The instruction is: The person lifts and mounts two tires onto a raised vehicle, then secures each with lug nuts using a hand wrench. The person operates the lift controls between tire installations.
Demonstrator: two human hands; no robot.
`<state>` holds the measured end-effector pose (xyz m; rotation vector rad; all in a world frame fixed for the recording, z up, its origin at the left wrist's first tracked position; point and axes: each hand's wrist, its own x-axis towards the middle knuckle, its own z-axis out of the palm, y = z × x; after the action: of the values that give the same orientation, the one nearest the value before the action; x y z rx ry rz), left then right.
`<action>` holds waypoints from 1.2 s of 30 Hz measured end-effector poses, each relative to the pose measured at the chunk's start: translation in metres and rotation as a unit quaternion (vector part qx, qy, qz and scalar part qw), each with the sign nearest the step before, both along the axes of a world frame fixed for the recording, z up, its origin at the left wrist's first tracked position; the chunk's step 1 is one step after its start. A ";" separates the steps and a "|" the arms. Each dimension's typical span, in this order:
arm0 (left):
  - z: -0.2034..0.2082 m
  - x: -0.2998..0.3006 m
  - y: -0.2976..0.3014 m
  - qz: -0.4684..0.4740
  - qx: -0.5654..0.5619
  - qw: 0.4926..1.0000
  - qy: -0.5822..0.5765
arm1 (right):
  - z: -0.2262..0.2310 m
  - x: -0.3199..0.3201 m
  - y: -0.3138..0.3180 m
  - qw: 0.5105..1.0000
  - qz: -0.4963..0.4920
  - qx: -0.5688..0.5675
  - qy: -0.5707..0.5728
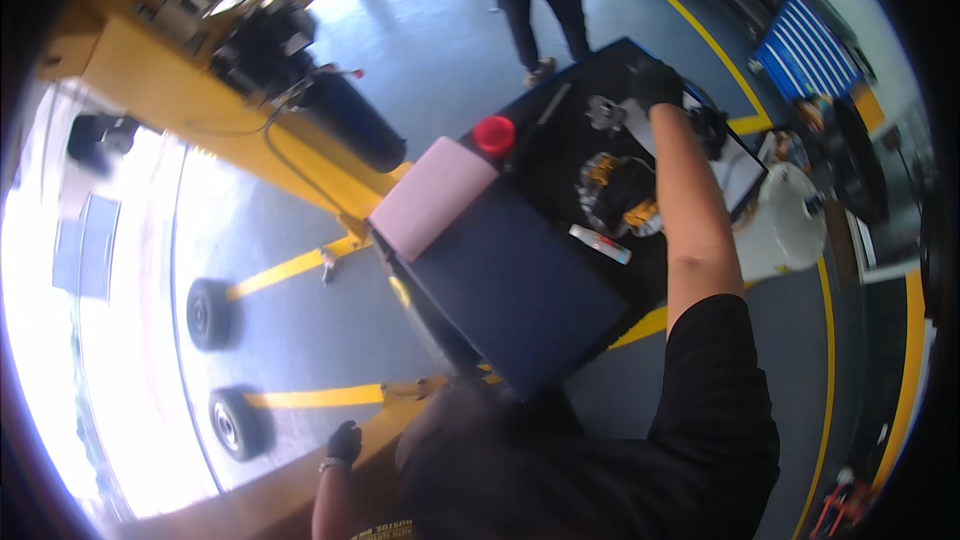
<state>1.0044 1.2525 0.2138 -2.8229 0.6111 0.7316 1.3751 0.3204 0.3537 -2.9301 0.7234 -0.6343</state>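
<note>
My right hand (655, 83), in a black glove, reaches over the far end of a black-topped cart (548, 158). Its fingers blend into the dark surface, so their grip is hidden. Close by lie a grey metal part (605, 113) and some white sheets (735, 168). Nearer on the cart are a black-and-yellow bundle (620, 192), a white and red tube (600, 244), a round red lid (494, 136), a pale pink roll or pad (435, 198) and a dark blue flat-topped box (515, 285). My left hand (345, 442), also gloved, hangs low beside a yellow beam; its fingers are indistinct.
A yellow lift post (215, 105) with a black cylinder (350, 118) rises at the left. Two wheels (207, 314) stand on the floor there. Beyond the cart is a person (540, 0). To the right are a white bucket (785, 225) and a blue slatted cabinet (808, 45).
</note>
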 end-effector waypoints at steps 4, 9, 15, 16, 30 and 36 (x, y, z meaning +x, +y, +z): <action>0.014 0.028 0.020 0.124 0.048 0.991 -0.030 | -0.042 0.011 -0.117 0.976 -0.057 0.028 0.209; 0.090 -0.006 -0.085 0.502 -0.159 0.846 -0.077 | -0.021 0.031 -0.032 0.956 -0.142 -0.012 0.256; 0.025 -0.012 -0.107 0.379 -0.186 0.906 -0.036 | -0.003 0.011 -0.029 0.997 0.046 0.054 -0.025; 0.029 -0.001 -0.115 0.386 -0.217 0.897 -0.015 | 0.004 -0.005 -0.027 0.983 0.118 0.092 -0.109; 0.153 0.117 -0.303 0.359 -0.765 0.310 0.436 | 0.096 -0.263 0.330 0.841 0.363 0.349 -0.199; -0.012 0.152 -0.159 0.378 -0.539 0.751 0.045 | 0.026 -0.301 0.320 0.817 0.221 0.489 -0.212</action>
<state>1.1561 1.0934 0.2015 -4.2250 -0.3514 0.7547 1.0746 0.6406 0.3799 -1.7966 0.1778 -0.5799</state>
